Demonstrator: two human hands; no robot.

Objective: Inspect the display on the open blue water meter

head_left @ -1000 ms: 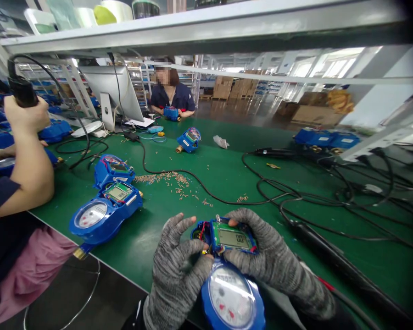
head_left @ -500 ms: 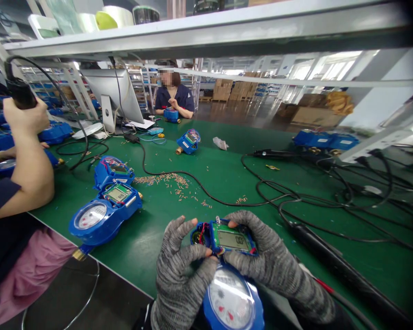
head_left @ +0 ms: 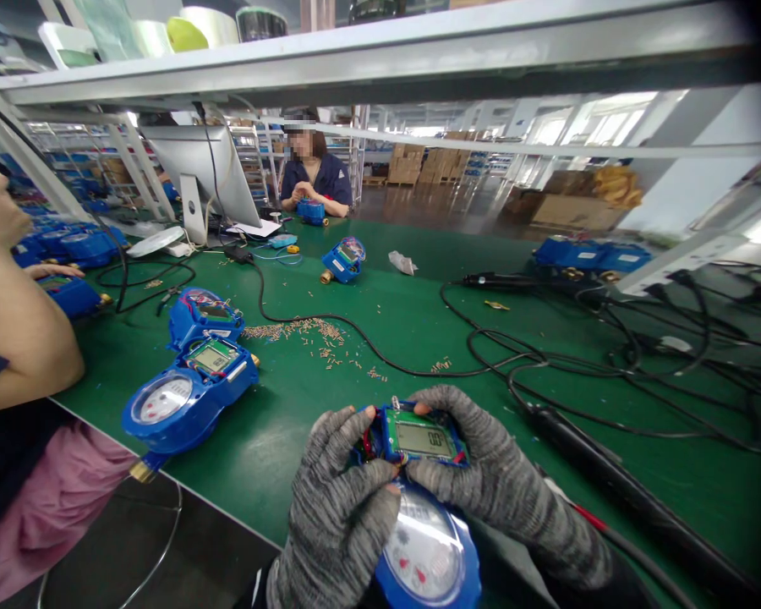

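Note:
A blue water meter (head_left: 428,550) with a round clear dial lies in front of me, its upper housing uncovered. Inside that housing a green circuit board with a grey display (head_left: 422,438) and thin wires show. My left hand (head_left: 339,507), in a grey fingerless glove, grips the left side of the housing, fingertips near the wires. From the right, my gloved right hand (head_left: 482,465) holds the board end, thumb at its lower edge and a finger at its top edge. Small screws (head_left: 323,331) are scattered on the green table (head_left: 279,448) beyond.
Left of my hands stand two opened blue meters (head_left: 190,389); another meter (head_left: 343,259) is farther back. Black cables (head_left: 380,351) and a black power screwdriver (head_left: 609,474) lie to the right. A co-worker's arm (head_left: 25,330) is at the left, another person sits behind the monitor (head_left: 209,173).
My left fingers have shifted slightly right and in over the wires. The co-worker's raised hand at the left has moved left, its black tool now mostly out of view.

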